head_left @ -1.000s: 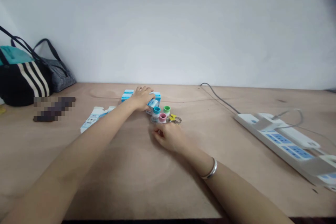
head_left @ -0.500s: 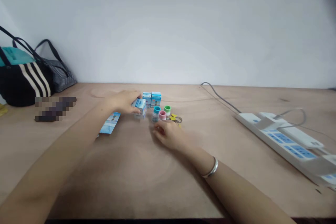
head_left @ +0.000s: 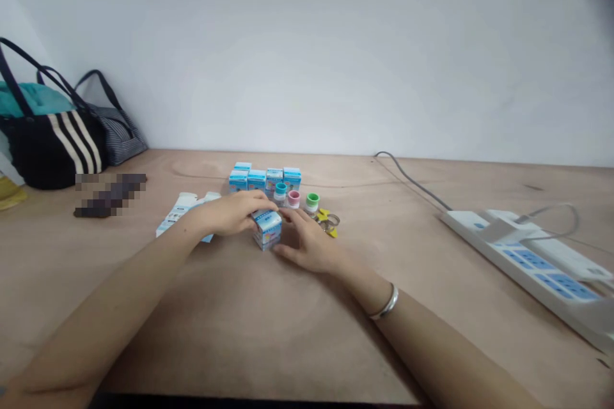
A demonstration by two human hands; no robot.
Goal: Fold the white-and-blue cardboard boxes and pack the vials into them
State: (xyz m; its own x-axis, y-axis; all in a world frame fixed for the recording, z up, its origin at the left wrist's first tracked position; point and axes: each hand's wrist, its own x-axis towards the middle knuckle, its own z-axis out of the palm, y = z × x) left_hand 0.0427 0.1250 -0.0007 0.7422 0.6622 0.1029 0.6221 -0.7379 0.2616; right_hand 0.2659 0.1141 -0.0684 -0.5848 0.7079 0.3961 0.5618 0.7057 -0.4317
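A small blue-and-white carton (head_left: 267,223) is between my hands near the middle of the table. My left hand (head_left: 233,213) grips it from the left, fingers over its top edge and thumb partly hidden behind it. My right hand (head_left: 311,244) is at its right side, thumb and fingers apart, their tips close to the carton's edge; whether they press on it I cannot tell. Just behind stand three small bottles: a blue-topped bottle (head_left: 281,190), a pink-topped bottle (head_left: 294,198) and a green-topped bottle (head_left: 312,201).
Several similar cartons (head_left: 256,179) stand behind the bottles. Flattened carton pieces (head_left: 177,211) lie by my left forearm. Yellow scissors-like handles and a ring-shaped thing (head_left: 330,223) are right of the bottles. A power strip (head_left: 527,268) lies right; bags (head_left: 52,147) and a dark object (head_left: 112,197) left.
My left hand has brought the carton towards me and right, beside my right hand. My right hand has spread from a curled pose. More cartons and flattened pieces show at the back left.
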